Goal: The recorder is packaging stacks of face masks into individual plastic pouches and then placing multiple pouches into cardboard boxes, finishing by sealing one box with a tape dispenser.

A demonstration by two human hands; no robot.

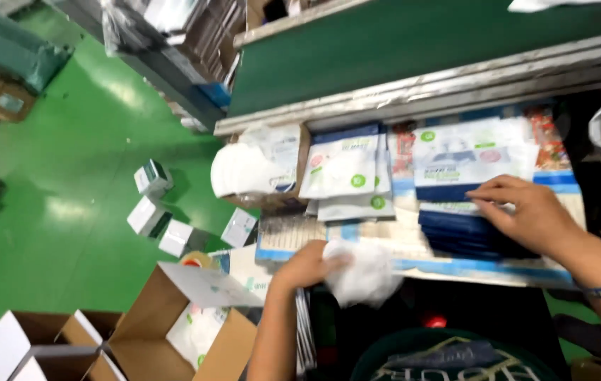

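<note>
The left hand grips a white mask. The right hand rests flat, fingers open, on the pouch stack; peeling one pouch cleanly probably works best.

White face mask: soft, crumpled, bunched, lying at the bench's near edge, at 6 o'clock of the frame centre. Stack of flat blue-and-white pouches: lying level, edges fanned, at 3 o'clock of the mask, slightly farther back
</note>
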